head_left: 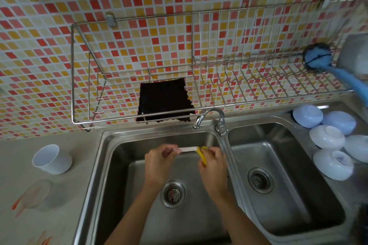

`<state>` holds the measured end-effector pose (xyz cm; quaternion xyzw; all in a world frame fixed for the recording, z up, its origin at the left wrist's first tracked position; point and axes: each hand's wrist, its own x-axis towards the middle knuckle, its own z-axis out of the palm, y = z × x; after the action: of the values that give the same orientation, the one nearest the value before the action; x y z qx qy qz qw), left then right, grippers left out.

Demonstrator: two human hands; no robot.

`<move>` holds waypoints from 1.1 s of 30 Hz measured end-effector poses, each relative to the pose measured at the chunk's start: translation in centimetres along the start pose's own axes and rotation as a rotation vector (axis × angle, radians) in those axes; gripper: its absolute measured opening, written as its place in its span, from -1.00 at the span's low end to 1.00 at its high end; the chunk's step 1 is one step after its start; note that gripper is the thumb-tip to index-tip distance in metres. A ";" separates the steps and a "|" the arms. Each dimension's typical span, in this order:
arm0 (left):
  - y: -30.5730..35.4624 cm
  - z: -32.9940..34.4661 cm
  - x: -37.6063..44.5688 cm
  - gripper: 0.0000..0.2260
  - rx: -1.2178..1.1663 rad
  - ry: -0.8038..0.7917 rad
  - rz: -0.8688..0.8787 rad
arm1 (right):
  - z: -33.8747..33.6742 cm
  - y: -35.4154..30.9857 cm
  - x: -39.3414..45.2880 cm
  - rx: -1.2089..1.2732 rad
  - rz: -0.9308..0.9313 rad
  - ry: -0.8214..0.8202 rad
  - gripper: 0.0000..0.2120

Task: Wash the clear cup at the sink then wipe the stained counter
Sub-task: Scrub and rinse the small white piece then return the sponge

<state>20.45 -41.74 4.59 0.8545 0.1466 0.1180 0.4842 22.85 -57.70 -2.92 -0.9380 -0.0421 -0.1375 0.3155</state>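
The double sink [111,157] fills the view. Over its left basin, the left hand [159,158] and right hand [212,162] both pinch a white-and-yellow sponge [196,150]. The clear cup [39,195] waits on the counter [16,165]; probably best to wet the sponge thoroughly first.

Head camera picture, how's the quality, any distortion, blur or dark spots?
Head view: wide-angle bending bows the wire rack and sink edges; corners darken; the blue brush and right edge are smeared; the clear cup is faint; both hands are fairly sharp.
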 end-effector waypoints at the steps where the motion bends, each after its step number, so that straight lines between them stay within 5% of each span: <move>1: 0.0 0.1 0.3 -0.87 0.023 -0.007 -0.006 | -0.2 0.9 0.5 -0.006 0.061 -0.023 -0.55; 8: 2.1 1.7 3.0 -0.84 0.031 -0.139 0.031 | -2.4 3.2 6.9 0.274 0.373 -0.115 -0.44; 33: 4.5 4.4 4.4 -0.88 0.001 -0.161 0.038 | 0.0 6.0 7.3 0.241 0.277 -0.273 -0.30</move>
<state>26.67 -45.83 6.50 0.8641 0.0907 0.0580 0.4917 30.90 -62.51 -4.35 -0.9001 0.0289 0.0413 0.4327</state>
